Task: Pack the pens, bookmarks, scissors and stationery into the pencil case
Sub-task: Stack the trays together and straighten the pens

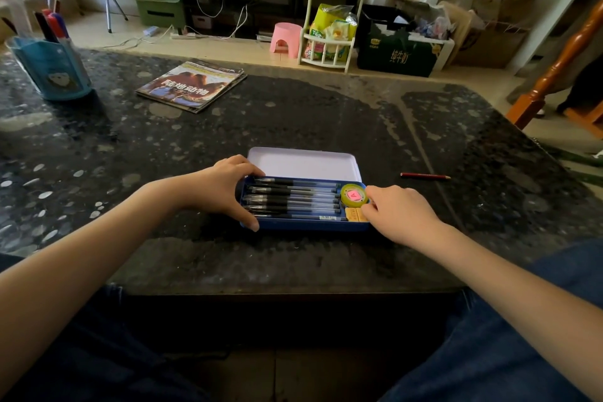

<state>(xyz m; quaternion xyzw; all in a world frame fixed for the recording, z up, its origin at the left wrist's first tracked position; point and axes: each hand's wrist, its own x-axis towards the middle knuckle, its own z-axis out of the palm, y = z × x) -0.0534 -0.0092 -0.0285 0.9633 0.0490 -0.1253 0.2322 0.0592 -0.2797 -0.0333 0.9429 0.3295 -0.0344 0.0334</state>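
Pencil case (pixel 305 224): a blue tin lying open on the dark tabletop (pixel 293 121), its pale lid (pixel 303 162) tipped back on the far side.
Pens (pixel 293 201): a row of black-capped pens lies lengthwise in the tray, filling most of it.
Other contents: a round green tape dispenser (pixel 354 195) with a pink centre sits at the right end, an orange eraser (pixel 355 215) just beside it nearer the person.
Left hand (pixel 225 188): spread wide, clasping the left end of the tin, thumb on the near wall, fingers on the far corner.
Right hand (pixel 399 214): fingers curled at the right end, fingertips touching the eraser; whether it pinches it I cannot tell.
Red pencil (pixel 425 176): lies alone on the tabletop to the right, well apart from the tin.
Not seen: no scissors or bookmarks show.
Progress: mostly packed, judging by the full tray.
Risk 1: the tape stands taller than the pens, so the lid may not close.
Risk 2: nudging the eraser could ride it over the pen tips.
Risk 3: the pencil may get forgotten.
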